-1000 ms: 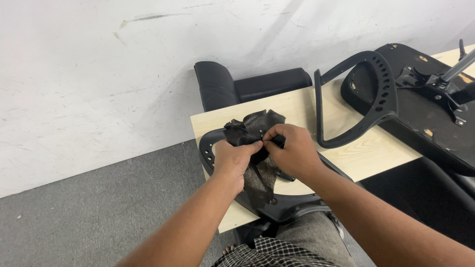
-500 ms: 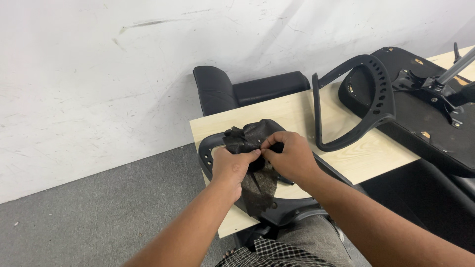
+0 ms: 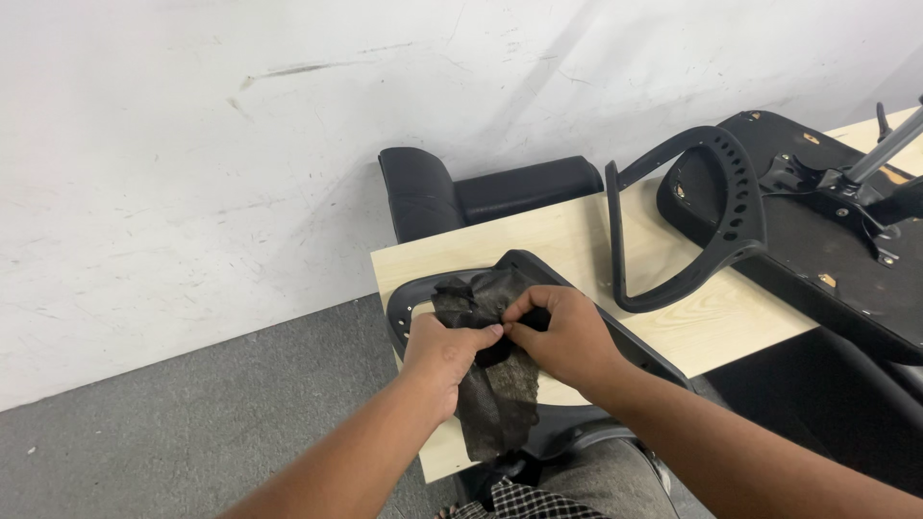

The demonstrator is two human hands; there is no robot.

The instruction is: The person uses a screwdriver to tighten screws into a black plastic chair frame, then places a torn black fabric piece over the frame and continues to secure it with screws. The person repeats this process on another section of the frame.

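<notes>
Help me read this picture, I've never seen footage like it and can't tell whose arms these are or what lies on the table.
The camera sits on a person's head and looks down, so both bare arms are that person's own. The left hand and right hand meet over a crumpled dark grey cloth and pinch it, on top of a curved black plastic chair armrest. These lie on a pale wooden tabletop. Further right stands a second black looped armrest with holes, beside an upturned black chair seat with its metal mechanism. Behind the table rests a black padded cushion, against a white wall.
</notes>
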